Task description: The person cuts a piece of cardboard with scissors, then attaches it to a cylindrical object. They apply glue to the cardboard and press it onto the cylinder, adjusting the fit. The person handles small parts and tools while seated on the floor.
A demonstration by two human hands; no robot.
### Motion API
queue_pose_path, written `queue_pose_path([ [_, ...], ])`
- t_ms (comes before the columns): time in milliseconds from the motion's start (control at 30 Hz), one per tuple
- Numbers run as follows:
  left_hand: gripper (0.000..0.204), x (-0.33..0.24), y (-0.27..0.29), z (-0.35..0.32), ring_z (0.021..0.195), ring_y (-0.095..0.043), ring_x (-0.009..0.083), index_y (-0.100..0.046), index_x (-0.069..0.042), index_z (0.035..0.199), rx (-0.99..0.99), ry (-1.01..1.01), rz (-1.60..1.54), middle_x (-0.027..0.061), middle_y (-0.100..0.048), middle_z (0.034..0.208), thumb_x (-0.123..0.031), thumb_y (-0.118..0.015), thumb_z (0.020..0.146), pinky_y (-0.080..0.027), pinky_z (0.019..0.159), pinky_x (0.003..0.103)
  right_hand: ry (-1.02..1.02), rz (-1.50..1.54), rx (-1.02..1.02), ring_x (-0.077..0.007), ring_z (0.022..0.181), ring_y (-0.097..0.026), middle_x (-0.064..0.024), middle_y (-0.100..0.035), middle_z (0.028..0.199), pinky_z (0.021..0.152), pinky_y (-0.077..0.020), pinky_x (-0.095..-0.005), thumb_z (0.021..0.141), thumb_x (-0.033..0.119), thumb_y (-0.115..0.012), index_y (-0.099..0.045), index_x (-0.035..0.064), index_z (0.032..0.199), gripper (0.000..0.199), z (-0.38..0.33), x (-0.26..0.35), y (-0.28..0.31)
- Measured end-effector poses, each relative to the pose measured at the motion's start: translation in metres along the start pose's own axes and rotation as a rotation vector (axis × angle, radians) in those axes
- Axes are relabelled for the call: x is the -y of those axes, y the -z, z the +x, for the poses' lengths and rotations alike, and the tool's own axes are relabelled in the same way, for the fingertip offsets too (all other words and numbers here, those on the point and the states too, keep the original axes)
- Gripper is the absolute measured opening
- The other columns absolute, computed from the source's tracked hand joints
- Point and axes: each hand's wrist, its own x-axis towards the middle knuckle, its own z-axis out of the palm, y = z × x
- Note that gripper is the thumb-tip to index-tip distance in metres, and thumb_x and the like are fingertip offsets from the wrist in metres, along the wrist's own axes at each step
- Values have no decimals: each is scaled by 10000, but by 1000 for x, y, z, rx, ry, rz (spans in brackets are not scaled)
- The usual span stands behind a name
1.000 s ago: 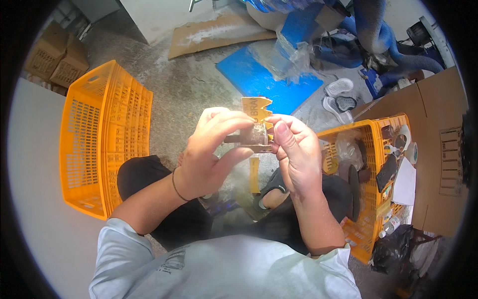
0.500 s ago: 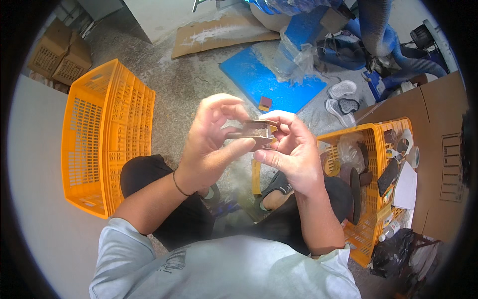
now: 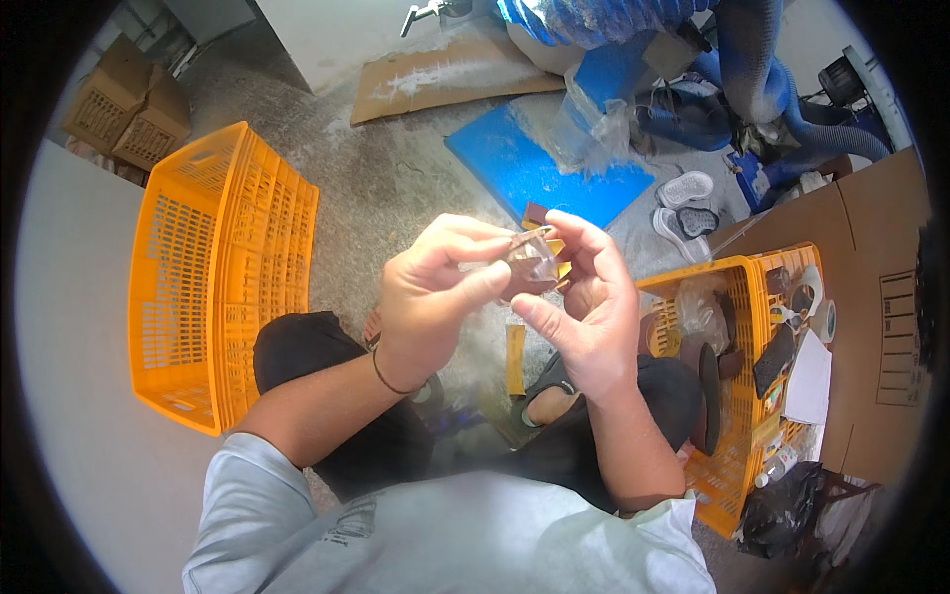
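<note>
Between my hands is a small angular piece (image 3: pixel 532 269) with brown faces and a shiny or clear middle; its exact kind I cannot make out. My left hand (image 3: pixel 427 282) pinches its left side between thumb and fingers. My right hand (image 3: pixel 599 312) is around its right end, the fingers and thumb spread apart; whether a fingertip touches the piece is hard to see. Yellow bits show just behind the piece, by the right fingers. Below the hands is a narrow yellow strip (image 3: pixel 516 358). A small dark red block (image 3: pixel 533 215) is just beyond the piece.
Stacked orange crates (image 3: pixel 223 287) stand at the left. Another orange crate (image 3: pixel 727 485) at the right carries discs, plastic wrap and tape. A blue board (image 3: pixel 534 163) and a cardboard sheet (image 3: pixel 445 79) lie on the floor ahead, near white shoes (image 3: pixel 685 188) and a blue hose (image 3: pixel 747 59).
The piece has been turned and tilted in my left hand's pinch. My right thumb and fingers have loosened and spread. The view has shifted slightly.
</note>
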Motion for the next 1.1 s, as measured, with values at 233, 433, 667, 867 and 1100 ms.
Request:
queue_pose_path([
  [233,332,-8,4,14,1138,-636,278,-537,43,1290,-75,265,-393,169,-614,1307,-149,-582,1023,-507,1020,466,-84,-308,-131,-126,916,-630,-76,-672,1067,787,-513,-278,851,76,-814,-632,1,1133,344,-9,-4,-11],
  [433,368,-4,-5,5,968,-657,202,-555,32,1279,-42,410,-571,137,-665,1146,-219,-615,1017,-525,763,316,-300,26,-66,-147,832,-688,-95,-739,937,721,-558,-309,929,75,-721,-707,-35,1054,167,-10,-4,-13],
  [667,318,-13,-26,2,912,-656,152,-535,6,1255,-201,358,-373,147,-652,1152,-169,-633,1008,-506,672,284,-273,351,-29,-208,805,-712,-129,-733,973,699,-585,-330,936,-3,-662,-670,-52,1120,190,-2,-2,-13],
  [867,325,-8,-30,3,931,-650,142,-527,21,1258,-213,251,-320,151,-652,1178,-23,-649,960,-533,691,284,-154,305,-152,-254,759,-736,-160,-728,934,648,-603,-344,918,13,-698,-615,-39,1081,189,0,-4,-17],
  [1100,495,1,-34,-1,873,-638,116,-519,21,1333,-149,-44,-133,158,-651,1227,109,-675,872,-525,632,250,-128,252,-208,-246,689,-725,-178,-721,889,606,-595,-346,903,-2,-716,-588,-2,989,154,-8,4,-13],
])
